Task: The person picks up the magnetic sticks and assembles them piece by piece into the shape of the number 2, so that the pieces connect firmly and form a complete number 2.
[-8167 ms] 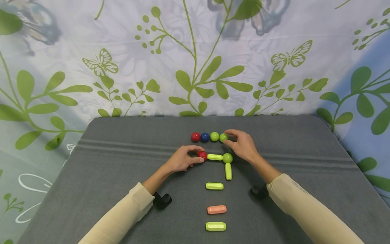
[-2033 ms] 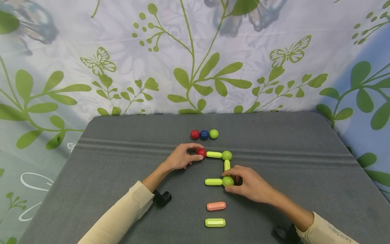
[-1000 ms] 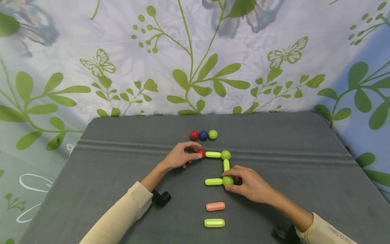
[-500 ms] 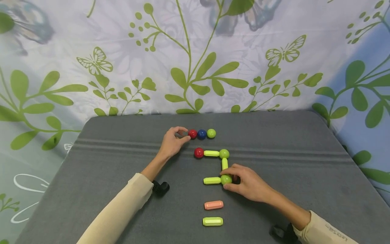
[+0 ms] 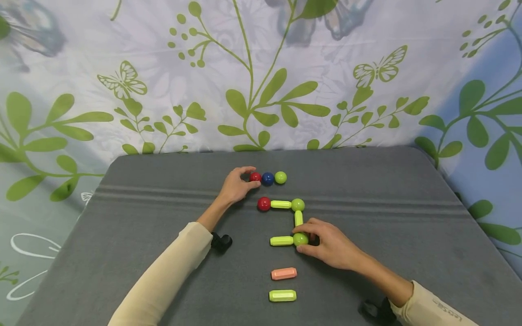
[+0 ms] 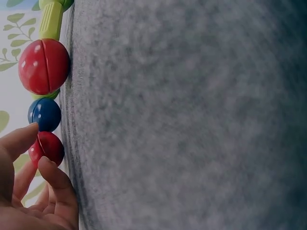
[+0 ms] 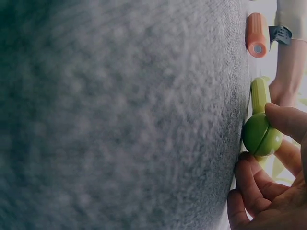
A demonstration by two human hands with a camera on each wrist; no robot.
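Observation:
My left hand (image 5: 235, 185) pinches a red ball (image 5: 255, 177) between thumb and fingers at the left end of the back row. Beside that ball sit a blue ball (image 5: 268, 179) and a light green ball (image 5: 280, 177). With thumb and fingers, my right hand (image 5: 332, 244) holds a green ball (image 7: 259, 136) on the table. A yellow-green rod (image 5: 281, 241) joins this ball from the left, and another rod (image 5: 299, 218) runs up to a green corner ball (image 5: 297, 204). From there a third rod (image 5: 281, 204) leads left to a larger red ball (image 5: 264, 203).
Below the joined pieces lie an orange rod (image 5: 283, 273), its end disc metallic in the right wrist view, and a loose yellow-green rod (image 5: 282, 295). All rest on a grey cloth-covered table (image 5: 163, 181), with a leaf-patterned curtain (image 5: 163, 68) behind.
My left hand has left the larger red ball and moved up to pinch the back row's red ball. Earlier, my right hand brought a green ball from that row down to the rods.

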